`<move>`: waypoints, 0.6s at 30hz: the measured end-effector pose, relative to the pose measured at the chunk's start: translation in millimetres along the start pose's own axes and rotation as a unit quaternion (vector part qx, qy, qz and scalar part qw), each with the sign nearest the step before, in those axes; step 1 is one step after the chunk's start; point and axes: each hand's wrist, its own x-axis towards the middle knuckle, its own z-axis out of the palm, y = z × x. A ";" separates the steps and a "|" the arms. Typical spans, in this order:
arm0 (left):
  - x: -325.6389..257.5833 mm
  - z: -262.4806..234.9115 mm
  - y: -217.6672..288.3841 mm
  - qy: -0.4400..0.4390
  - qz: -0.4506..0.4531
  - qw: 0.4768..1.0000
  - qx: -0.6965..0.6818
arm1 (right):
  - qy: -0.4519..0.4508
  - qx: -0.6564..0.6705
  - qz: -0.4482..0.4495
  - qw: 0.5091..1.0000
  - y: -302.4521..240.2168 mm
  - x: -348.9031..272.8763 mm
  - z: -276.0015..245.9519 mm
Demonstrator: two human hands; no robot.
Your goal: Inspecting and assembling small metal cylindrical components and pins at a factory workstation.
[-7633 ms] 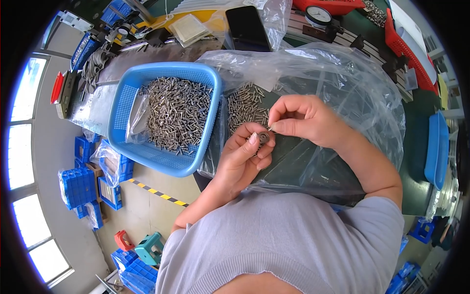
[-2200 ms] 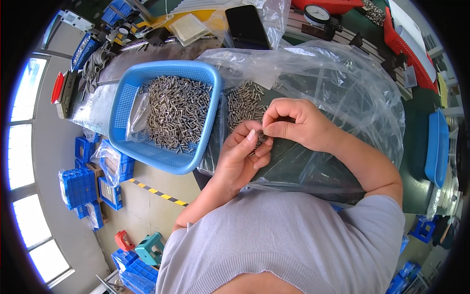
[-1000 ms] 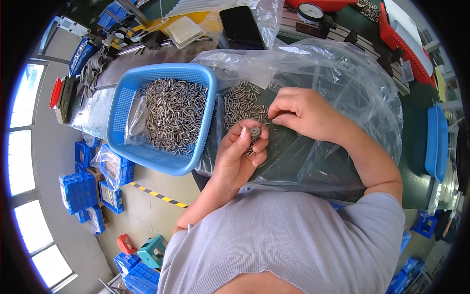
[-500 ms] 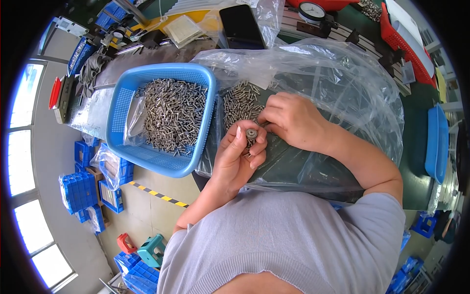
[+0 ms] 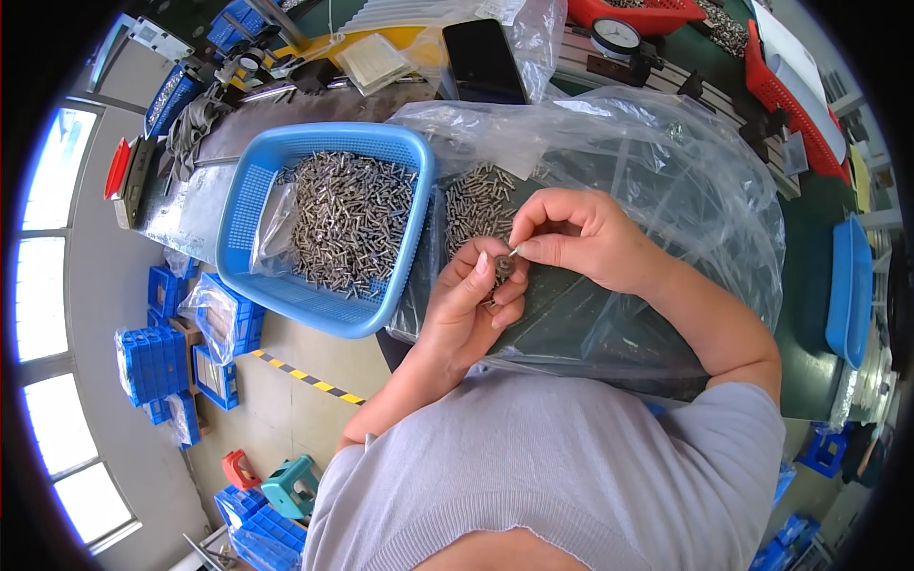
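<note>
Metal ring (image 5: 504, 267) sits in the left hand (image 5: 466, 305), its round face toward the camera, gripped between thumb and curled fingers near the near edge of a green counter (image 5: 807, 333). Right hand (image 5: 586, 246) pinches a slim metal pin (image 5: 514, 251) between thumb and forefinger, just beside the ring's upper right rim — whether the two touch cannot be told. More pin ends show below the ring, among the left hand's fingers. Just beyond that hand, a loose pile of pins (image 5: 479, 202) lies on the counter, next to clear plastic sheeting (image 5: 685, 181) spread toward the right-hand edge. Left of the hands, along the near edge, a blue basket (image 5: 324, 311) holds a heap of similar pins and a clear bag (image 5: 276, 228). Toward the far edge — a black phone (image 5: 484, 60) and a round dial gauge (image 5: 615, 36).
</note>
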 end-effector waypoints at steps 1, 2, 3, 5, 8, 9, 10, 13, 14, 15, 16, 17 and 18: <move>-0.1 0.4 0.0 0.000 -0.001 1.000 0.000 | 0.001 0.000 0.000 1.000 0.4 -0.1 1.4; -0.4 0.8 -0.1 0.007 -0.003 1.000 0.000 | -0.002 -0.015 -0.015 1.000 0.7 -0.1 3.0; -0.6 0.9 -0.1 0.014 -0.005 1.000 -0.001 | -0.004 -0.030 -0.030 0.999 0.8 -0.3 3.9; -0.1 0.3 0.1 0.013 -0.006 1.000 0.000 | 0.000 -0.052 -0.039 0.998 0.6 -0.2 4.3; 0.1 -1.5 0.1 0.008 -0.008 1.000 -0.001 | 0.003 -0.111 -0.059 0.992 -2.0 -1.3 3.8; 0.2 -2.3 0.1 0.006 -0.008 1.000 -0.002 | 0.003 -0.146 -0.070 0.987 -2.7 -1.6 3.5; 0.2 -2.9 0.1 0.006 -0.009 1.000 -0.002 | 0.004 -0.146 -0.069 0.987 -2.6 -1.7 3.4; 0.6 -2.7 0.2 0.000 -0.016 1.000 -0.002 | -0.008 -0.169 -0.065 0.983 -1.5 -1.4 3.5; 0.8 -0.2 0.1 0.011 -0.015 1.000 0.002 | -0.007 -0.168 -0.063 0.984 -0.4 -0.8 4.3; 1.0 1.0 0.1 0.022 -0.014 1.000 0.006 | -0.007 -0.168 -0.061 0.984 0.6 -0.2 4.9; 1.2 0.6 0.5 0.023 -0.014 1.000 0.006 | -0.007 -0.167 -0.061 0.984 1.1 0.8 4.9; 1.7 0.0 1.3 0.014 -0.021 1.000 0.007 | -0.011 -0.167 -0.057 0.984 1.5 2.1 4.5; 2.2 -0.3 2.1 0.005 -0.029 1.000 0.009 | -0.015 -0.167 -0.053 0.985 1.9 2.9 4.3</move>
